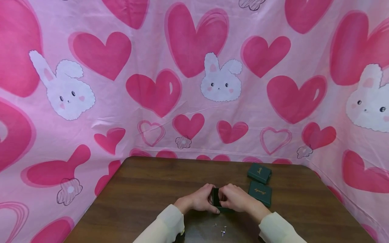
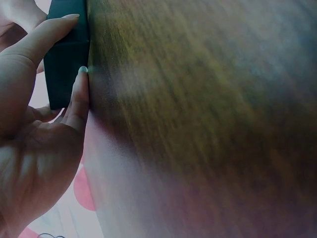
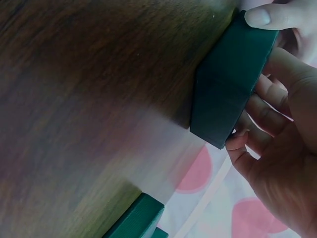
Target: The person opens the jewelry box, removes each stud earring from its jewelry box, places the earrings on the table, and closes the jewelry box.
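Note:
A dark green jewelry box (image 3: 225, 82) stands on the table between the two hands, its black inside (image 1: 216, 197) visible from above. My left hand (image 1: 202, 198) grips its left part, thumb on the near side, as the left wrist view shows. The right hand (image 1: 235, 198) has curled fingers over the box's open top and far edge. Its fingertips reach the black inside, and whatever they may pinch there is hidden. Nearer me lie a few small shiny stud-like pieces (image 1: 223, 232), too small to make out fully.
Two closed green jewelry boxes with gold lettering sit to the right: a rear one (image 1: 259, 173) and a front one (image 1: 260, 193) close to the right forearm. Beyond the brown wooden table (image 1: 146, 189) hangs a pink cloth (image 1: 194, 111) with hearts and rabbits.

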`<state>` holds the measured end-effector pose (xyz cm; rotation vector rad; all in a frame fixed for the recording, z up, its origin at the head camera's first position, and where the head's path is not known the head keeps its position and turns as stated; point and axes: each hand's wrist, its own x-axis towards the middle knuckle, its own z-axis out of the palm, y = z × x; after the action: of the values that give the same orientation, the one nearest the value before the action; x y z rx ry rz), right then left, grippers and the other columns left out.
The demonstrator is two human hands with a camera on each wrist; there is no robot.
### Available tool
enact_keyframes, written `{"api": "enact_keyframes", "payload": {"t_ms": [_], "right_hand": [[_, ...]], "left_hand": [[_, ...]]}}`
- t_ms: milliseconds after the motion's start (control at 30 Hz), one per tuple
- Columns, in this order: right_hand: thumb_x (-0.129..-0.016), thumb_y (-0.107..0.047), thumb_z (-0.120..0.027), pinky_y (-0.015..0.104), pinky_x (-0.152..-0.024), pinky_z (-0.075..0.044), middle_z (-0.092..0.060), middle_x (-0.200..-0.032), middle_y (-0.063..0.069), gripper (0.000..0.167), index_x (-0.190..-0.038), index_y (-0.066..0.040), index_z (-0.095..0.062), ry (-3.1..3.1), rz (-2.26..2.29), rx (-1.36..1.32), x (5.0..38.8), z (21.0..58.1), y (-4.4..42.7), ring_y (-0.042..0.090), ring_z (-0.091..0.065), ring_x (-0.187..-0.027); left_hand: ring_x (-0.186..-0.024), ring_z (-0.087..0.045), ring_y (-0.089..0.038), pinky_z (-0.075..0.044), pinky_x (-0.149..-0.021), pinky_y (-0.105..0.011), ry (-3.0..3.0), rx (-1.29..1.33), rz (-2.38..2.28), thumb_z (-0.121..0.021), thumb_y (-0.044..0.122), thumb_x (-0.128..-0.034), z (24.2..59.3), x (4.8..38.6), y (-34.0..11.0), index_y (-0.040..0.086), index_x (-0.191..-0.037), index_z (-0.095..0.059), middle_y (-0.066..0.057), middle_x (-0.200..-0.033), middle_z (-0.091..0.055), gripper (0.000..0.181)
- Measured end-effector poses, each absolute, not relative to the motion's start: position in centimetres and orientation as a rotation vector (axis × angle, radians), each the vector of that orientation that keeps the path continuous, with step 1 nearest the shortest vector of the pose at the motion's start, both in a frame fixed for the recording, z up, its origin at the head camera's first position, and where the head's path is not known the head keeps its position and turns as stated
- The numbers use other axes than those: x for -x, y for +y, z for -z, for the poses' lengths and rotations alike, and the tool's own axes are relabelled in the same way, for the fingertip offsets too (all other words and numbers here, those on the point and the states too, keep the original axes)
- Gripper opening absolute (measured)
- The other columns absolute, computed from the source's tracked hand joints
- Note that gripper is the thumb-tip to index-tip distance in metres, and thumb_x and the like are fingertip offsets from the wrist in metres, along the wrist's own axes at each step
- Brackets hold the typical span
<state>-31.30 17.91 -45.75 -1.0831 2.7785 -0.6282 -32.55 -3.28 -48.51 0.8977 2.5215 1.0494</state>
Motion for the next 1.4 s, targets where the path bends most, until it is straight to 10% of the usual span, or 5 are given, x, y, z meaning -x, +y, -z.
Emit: {"api": "enact_keyframes", "payload": {"t_ms": [1400], "right_hand": [[-0.09, -0.013, -0.078, 0.026, -0.066, -0.051, -0.061, -0.077, -0.014, 0.004, -0.088, -0.013, -0.074, 2.78, 0.7, 1.026, 31.1, 44.9, 19.1, 0.005, -0.055, -0.068]], "left_hand": [[-0.088, -0.051, -0.009, -0.047, -0.077, -0.022, 2.49, -0.847, -1.094, -0.091, 0.021, -0.078, 48.2, 32.2, -3.2, 0.008, -0.127, -0.05, 0.0, -0.107, -0.047, 0.065]]}}
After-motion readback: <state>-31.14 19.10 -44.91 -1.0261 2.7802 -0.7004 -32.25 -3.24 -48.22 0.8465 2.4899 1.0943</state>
